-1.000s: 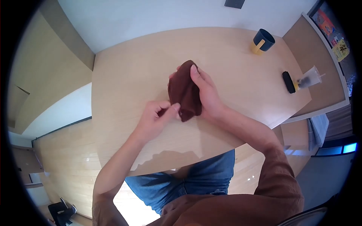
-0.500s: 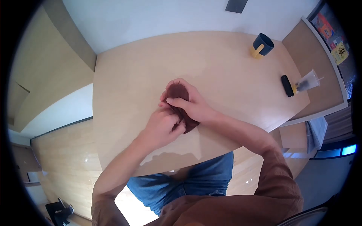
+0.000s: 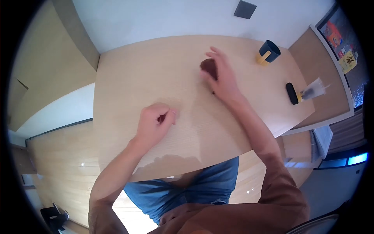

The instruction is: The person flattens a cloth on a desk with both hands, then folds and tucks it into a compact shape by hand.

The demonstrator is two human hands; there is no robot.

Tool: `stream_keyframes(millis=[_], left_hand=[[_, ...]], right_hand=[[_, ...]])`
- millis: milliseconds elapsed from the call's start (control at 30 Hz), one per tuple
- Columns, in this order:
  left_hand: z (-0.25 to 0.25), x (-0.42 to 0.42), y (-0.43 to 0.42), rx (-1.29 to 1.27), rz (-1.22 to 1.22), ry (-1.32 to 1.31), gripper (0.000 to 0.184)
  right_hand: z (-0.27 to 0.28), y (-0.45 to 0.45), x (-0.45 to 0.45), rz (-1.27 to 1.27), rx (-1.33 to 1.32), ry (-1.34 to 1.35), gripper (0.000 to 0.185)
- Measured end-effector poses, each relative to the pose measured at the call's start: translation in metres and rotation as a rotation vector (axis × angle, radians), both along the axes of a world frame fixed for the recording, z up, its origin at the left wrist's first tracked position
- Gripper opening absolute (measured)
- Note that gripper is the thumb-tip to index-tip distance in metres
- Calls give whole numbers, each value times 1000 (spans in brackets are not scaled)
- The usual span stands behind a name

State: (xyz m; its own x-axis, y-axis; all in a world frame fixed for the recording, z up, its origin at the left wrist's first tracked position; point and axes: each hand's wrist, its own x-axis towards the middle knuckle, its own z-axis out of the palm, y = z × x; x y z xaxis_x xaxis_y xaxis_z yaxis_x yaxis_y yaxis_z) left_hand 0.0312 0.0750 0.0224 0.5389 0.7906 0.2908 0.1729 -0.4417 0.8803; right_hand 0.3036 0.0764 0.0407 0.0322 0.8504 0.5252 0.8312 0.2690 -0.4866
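My right hand (image 3: 225, 80) is curled round a dark brown cloth item (image 3: 209, 68) above the back middle of the table, its thumb on the near side and its fingertips reaching past it. Much of the cloth is hidden behind the palm. Nearer the front and to the left, my left hand (image 3: 154, 123) is closed, thumb against the fingers. A dark reddish patch shows within its curl, too small to identify. The two hands are well apart.
On the pale wooden table (image 3: 136, 82), a dark blue mug (image 3: 270, 50) with a yellow handle stands at the back right. A black case (image 3: 291, 93) and a clear cup with a straw (image 3: 313, 89) are at the right, beside a low partition (image 3: 325, 85).
My right hand has carried the brown cloth away from my left hand, towards the back right. My left hand has separated from the cloth and shifted slightly left.
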Motion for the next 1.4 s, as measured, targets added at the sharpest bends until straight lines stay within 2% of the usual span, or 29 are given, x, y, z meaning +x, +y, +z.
stream_keyframes(millis=[133, 267, 367, 467, 533, 633, 667, 733, 833, 900, 933, 967, 1000, 1033, 1100, 1200, 1300, 1400], left_hand=[[-3, -2, 9, -79, 119, -115, 34], [-3, -14, 17, -196, 125, -128, 35], [7, -13, 15, -249, 167, -134, 39], [4, -14, 15, -251, 159, -114, 41], [6, -15, 12, -272, 154, -103, 41], [6, -9, 12, -321, 153, -228, 41], [2, -8, 9, -347, 156, -288, 41], [-2, -10, 11, -365, 148, -276, 41], [-4, -16, 11, -294, 152, -249, 40], [-2, -11, 17, -209, 126, -250, 40], [1, -13, 21, -239, 121, -199, 39], [3, -15, 18, -294, 123, -149, 39], [5, -16, 12, -355, 126, -98, 38], [-3, -13, 15, -259, 136, -139, 36], [-8, -9, 22, -231, 108, -192, 34], [-15, -9, 21, -242, 110, -166, 35], [-13, -11, 27, -251, 139, -143, 36], [-2, -15, 29, -330, 189, -161, 38]], right_hand=[[-4, -9, -18, 288, -148, -359, 75], [34, -11, 6, 308, -190, -56, 46], [20, -2, 34, 323, -124, 147, 29], [-1, 0, 26, 284, -291, 74, 23], [0, 1, 15, 417, -409, 229, 22], [-5, -8, -11, 554, -399, 224, 23], [-3, -12, -18, 589, -372, 145, 32], [-1, -18, -35, 542, -268, 85, 43], [-6, -13, -39, 454, -349, 112, 49], [4, -11, -42, 418, -442, 62, 47], [7, -16, -44, 394, -520, 48, 45], [4, -18, -48, 420, -442, 28, 42], [1, -25, -51, 450, -496, 22, 40], [3, -29, -55, 478, -529, 11, 39], [16, -28, -57, 515, -557, 5, 36], [20, -37, -60, 550, -531, -30, 40], [4, -35, -57, 690, -375, -101, 38], [-1, -30, -53, 624, -419, 57, 36]])
